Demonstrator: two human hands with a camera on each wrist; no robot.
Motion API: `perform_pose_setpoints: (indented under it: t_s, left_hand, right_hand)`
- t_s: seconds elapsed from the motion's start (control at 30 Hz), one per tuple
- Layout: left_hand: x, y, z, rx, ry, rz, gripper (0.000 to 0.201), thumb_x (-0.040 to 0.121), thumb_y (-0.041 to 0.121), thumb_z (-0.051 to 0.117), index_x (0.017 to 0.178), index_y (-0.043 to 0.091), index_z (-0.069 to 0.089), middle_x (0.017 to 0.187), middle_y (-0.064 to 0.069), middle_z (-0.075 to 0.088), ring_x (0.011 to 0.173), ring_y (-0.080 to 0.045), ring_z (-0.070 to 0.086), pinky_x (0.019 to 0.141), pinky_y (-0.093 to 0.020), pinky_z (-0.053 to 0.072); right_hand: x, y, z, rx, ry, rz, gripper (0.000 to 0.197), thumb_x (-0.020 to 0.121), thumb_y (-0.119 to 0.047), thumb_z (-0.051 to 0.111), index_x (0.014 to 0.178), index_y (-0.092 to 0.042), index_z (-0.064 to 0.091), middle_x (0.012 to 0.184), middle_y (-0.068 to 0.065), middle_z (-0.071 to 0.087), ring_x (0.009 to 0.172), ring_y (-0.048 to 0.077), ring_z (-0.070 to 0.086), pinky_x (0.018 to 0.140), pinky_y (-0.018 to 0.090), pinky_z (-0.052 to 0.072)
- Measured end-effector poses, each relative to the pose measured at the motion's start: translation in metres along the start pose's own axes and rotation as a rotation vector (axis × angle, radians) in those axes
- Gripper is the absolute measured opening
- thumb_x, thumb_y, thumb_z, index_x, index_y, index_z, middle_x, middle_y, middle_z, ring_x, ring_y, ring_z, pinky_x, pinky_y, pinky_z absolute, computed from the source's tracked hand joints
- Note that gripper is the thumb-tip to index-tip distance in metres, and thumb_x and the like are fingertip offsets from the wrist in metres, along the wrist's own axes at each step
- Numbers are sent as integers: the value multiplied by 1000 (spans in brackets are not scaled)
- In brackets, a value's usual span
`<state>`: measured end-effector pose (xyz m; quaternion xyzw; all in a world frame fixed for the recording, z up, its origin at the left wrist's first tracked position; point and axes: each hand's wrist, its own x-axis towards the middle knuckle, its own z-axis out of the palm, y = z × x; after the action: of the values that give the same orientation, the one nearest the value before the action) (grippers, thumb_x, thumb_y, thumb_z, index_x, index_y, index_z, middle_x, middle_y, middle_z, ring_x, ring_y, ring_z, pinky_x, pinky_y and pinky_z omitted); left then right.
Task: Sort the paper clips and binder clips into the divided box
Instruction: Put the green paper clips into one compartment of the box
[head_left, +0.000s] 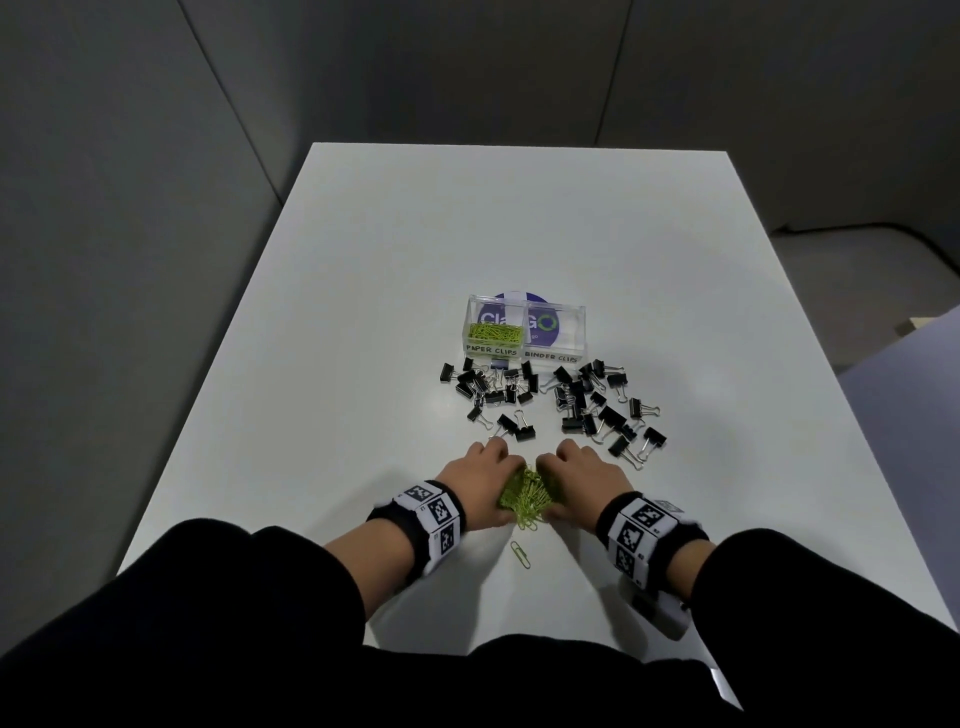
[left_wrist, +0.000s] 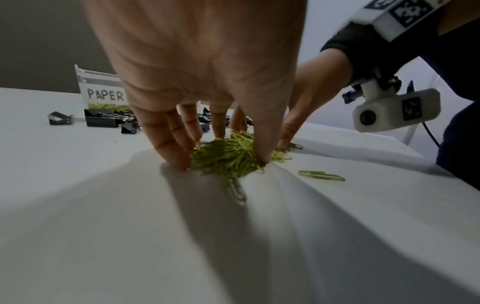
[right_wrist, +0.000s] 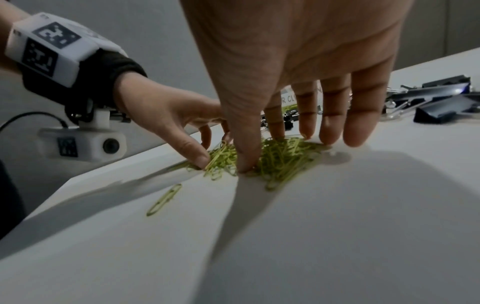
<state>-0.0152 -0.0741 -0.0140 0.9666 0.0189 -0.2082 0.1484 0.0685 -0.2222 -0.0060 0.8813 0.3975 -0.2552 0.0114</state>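
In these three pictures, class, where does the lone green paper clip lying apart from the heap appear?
Head: lone paper clip, low centre, nearer the person than the heap.
Left wrist, right of the heap.
Right wrist, lower left of the heap.
Shared landmark: the green paper clip heap between both hands.

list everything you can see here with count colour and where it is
table: one, white, fills the middle of the head view
divided box: one, clear, labelled PAPER CLIPS and BINDER CLIPS, mid-table
paper clips in box: many, green, in the left compartment
binder clips: dozens, black, scattered just in front of the box
paper clip pile: many, green, between the two hands
stray paper clip: one, green, nearer the person than the pile
round sticker: one, purple, seen through the box
wrist bands: two, black and white markers
left hand: fingers curled round the pile
right hand: fingers curled round the pile
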Motion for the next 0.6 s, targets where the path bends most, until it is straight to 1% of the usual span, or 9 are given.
perform_pose_setpoints:
  t_s: [0.07, 0.1, 0.17, 0.23, 0.3, 0.43, 0.53, 0.6]
  left_hand:
    - [0, -1, 0, 4, 19, 8, 60, 81, 36, 61, 134, 18, 37, 134, -8, 35, 117, -25, 41, 87, -37, 48]
    - [-1, -1, 0, 9, 25, 12, 59, 81, 37, 59, 133, 18, 37, 134, -8, 36, 117, -25, 41, 86, -37, 48]
    - [-2, -1, 2, 27, 21, 22, 66, 79, 44, 61, 134, 19, 36, 133, -6, 36, 118, -24, 40, 86, -38, 47]
    - [-2, 0, 3, 36, 10, 21, 72, 75, 49, 65, 134, 19, 36, 133, -5, 37, 118, -24, 39, 86, -38, 46]
    - [0, 2, 2, 32, 12, 11, 66, 78, 43, 65, 131, 16, 37, 132, -7, 37, 117, -25, 40, 86, -39, 47]
    - [3, 1, -2, 38, 7, 14, 46, 87, 29, 59, 126, 11, 43, 128, -11, 41, 113, -29, 45, 87, -39, 46]
    - [6, -1, -2, 18, 1, 8, 36, 89, 23, 57, 121, 10, 48, 124, -12, 45, 109, -30, 48, 86, -39, 46]
    - [7, -3, -2, 2, -3, 4, 34, 89, 19, 56, 120, 9, 49, 122, -13, 46, 108, -30, 49, 86, -39, 45]
  right_hand:
    - [0, 2, -1, -38, 32, -24, 46, 80, -38, 63, 119, -19, 46, 123, 5, 45, 112, 24, 44, 81, 36, 49]
    - [0, 2, -1, -55, 39, -37, 47, 80, -39, 62, 119, -19, 47, 123, 5, 46, 112, 24, 43, 82, 36, 48]
    - [1, 2, 1, -77, 29, -58, 55, 76, -45, 64, 119, -18, 45, 122, 6, 47, 110, 25, 44, 83, 36, 46]
    - [0, -1, 3, -83, 15, -67, 60, 73, -46, 65, 121, -17, 42, 121, 7, 46, 109, 26, 44, 82, 37, 45]
    - [0, -4, 4, -62, 20, -62, 54, 77, -40, 65, 119, -15, 42, 122, 8, 45, 110, 27, 43, 79, 37, 46]
    - [1, -4, 4, 10, 25, -46, 40, 84, -31, 60, 116, -14, 44, 121, 8, 45, 110, 27, 44, 78, 37, 49]
    - [3, -3, 4, 21, 13, -52, 39, 85, -26, 58, 120, -14, 43, 121, 9, 45, 110, 27, 45, 80, 40, 51]
    - [3, -3, 4, 27, 5, -54, 44, 84, -28, 58, 123, -17, 41, 122, 8, 43, 110, 27, 44, 81, 40, 51]
